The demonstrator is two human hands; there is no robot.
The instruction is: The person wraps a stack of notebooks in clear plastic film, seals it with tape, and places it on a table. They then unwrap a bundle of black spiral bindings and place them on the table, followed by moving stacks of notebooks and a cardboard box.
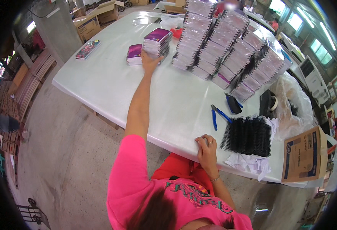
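My left hand reaches across the white table to a tall stack of purple-covered, spiral-bound notebooks. Its fingers wrap the stack's near left corner, with the thumb along the front. A lower pile of the same notebooks stands just to the left, close against those fingers. At the table's near edge rests my right hand, loosely bent, fingers apart, with nothing visible in it. Blue-handled pliers and a bundle of black spiral binding coils lie close to the right hand.
Tall rows of wrapped spiral notebooks fill the table's far right. A second dark blue tool lies before them. Crumpled paper, a cardboard box and a clear plastic bag line the right side. A colourful booklet lies far left.
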